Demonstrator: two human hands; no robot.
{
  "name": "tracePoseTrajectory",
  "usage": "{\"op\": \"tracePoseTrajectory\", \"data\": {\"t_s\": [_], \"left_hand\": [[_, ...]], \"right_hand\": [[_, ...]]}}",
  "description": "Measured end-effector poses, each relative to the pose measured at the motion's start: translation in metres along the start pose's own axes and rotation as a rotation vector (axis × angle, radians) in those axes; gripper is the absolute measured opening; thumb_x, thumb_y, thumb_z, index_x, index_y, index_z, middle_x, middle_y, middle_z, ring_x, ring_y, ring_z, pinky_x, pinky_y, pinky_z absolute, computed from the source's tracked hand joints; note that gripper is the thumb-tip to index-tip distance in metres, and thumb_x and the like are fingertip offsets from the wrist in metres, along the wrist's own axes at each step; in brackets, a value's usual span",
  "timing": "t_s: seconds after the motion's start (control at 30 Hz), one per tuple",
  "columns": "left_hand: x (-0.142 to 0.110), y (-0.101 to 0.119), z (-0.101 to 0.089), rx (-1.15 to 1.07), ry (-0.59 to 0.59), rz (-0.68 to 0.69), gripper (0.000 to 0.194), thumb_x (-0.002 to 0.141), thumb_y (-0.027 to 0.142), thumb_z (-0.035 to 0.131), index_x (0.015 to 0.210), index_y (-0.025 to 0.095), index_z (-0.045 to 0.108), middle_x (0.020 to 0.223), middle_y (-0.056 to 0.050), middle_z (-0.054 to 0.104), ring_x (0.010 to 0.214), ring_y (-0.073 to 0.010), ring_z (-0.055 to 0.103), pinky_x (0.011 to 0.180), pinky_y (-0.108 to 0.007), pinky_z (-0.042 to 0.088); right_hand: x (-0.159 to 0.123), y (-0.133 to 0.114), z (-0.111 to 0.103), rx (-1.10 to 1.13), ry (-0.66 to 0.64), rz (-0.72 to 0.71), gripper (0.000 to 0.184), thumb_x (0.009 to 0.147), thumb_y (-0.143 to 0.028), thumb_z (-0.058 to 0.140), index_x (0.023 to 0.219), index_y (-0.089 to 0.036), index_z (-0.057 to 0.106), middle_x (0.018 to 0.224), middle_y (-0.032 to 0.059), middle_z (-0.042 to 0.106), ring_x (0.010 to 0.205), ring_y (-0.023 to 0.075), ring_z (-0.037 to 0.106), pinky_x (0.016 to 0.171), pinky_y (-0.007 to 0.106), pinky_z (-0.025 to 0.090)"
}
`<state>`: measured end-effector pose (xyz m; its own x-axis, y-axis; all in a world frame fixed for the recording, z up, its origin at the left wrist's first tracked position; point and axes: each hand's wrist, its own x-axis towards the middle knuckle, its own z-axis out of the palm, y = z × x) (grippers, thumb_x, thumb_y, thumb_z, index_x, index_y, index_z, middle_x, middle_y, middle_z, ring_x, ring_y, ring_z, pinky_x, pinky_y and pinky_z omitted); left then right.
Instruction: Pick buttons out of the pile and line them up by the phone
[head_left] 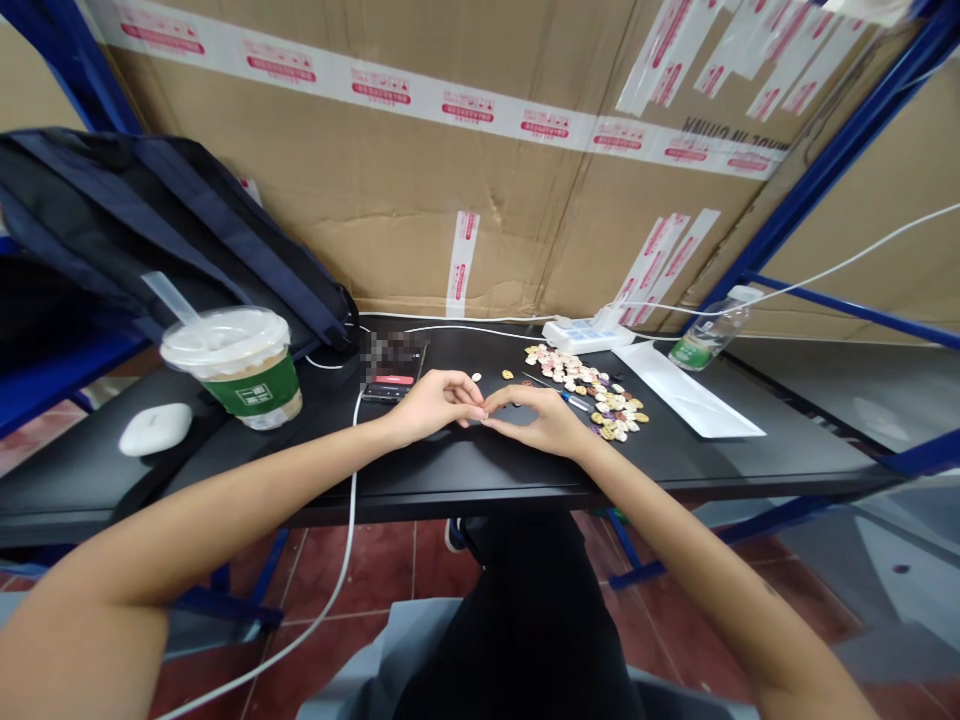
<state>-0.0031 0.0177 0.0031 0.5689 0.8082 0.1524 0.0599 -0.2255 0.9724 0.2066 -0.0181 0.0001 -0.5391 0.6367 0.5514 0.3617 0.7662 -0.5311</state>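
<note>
My left hand (437, 408) and my right hand (538, 420) meet fingertip to fingertip above the black table (450, 470). Both are closed in a pinch; whatever lies between the fingers is too small to make out. Just beyond them rest a small white piece (476, 377) and a small yellow piece (508, 375), both button-like. To the right of my right hand spreads a pile of small button-like pieces (568, 370), mostly cream, some yellow and purple. A thin tool with a blue handle (576, 401) lies among them.
Left of my hands lie a phone (390, 370), a lidded drink cup (251, 385) and a white earphone case (155, 430). A backpack (217, 230) leans behind. Rightward are a power strip (585, 335), a white packet (690, 390) and a bottle (712, 330). A white cable (349, 530) hangs over the front edge.
</note>
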Motion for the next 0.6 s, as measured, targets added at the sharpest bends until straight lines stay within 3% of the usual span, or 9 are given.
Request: {"op": "tracePoseTrajectory", "data": {"t_s": [0.17,0.37,0.43,0.6], "left_hand": [[-0.003,0.000,0.006,-0.027,0.053,-0.047,0.021,0.068,0.014,0.080,0.079,0.011,0.062,0.066,-0.002,0.069,0.058,-0.0115,0.065,0.057,-0.024,0.055],[-0.001,-0.003,0.006,-0.008,0.075,-0.068,0.022,0.072,0.017,0.078,0.087,0.011,0.063,0.073,-0.005,0.072,0.069,-0.0159,0.070,0.072,-0.032,0.059],[0.001,-0.004,0.001,0.190,0.067,0.023,0.021,0.076,0.019,0.075,0.092,0.012,0.064,0.079,-0.006,0.072,0.075,-0.0174,0.070,0.076,-0.033,0.057],[0.000,-0.003,-0.014,1.009,0.163,0.340,0.029,0.095,0.027,0.053,0.119,0.016,0.064,0.120,-0.011,0.064,0.114,-0.0243,0.058,0.100,-0.041,0.044]], "right_hand": [[0.000,0.000,0.002,-0.021,0.001,0.016,0.015,0.089,-0.034,0.062,0.096,-0.023,0.070,0.095,0.0043,0.074,0.087,0.0199,0.069,0.084,0.035,0.056],[0.002,0.001,0.001,-0.067,0.007,0.019,0.015,0.090,-0.035,0.061,0.094,-0.023,0.068,0.091,0.0032,0.073,0.083,0.0186,0.068,0.080,0.033,0.055],[0.004,0.002,0.000,-0.132,-0.008,0.027,0.014,0.090,-0.033,0.060,0.097,-0.024,0.068,0.092,0.0028,0.073,0.085,0.0187,0.068,0.081,0.033,0.053],[0.004,0.008,-0.004,-0.453,-0.069,0.030,0.011,0.090,-0.023,0.056,0.094,-0.023,0.067,0.097,0.0037,0.073,0.098,0.0223,0.066,0.096,0.042,0.043]]}}
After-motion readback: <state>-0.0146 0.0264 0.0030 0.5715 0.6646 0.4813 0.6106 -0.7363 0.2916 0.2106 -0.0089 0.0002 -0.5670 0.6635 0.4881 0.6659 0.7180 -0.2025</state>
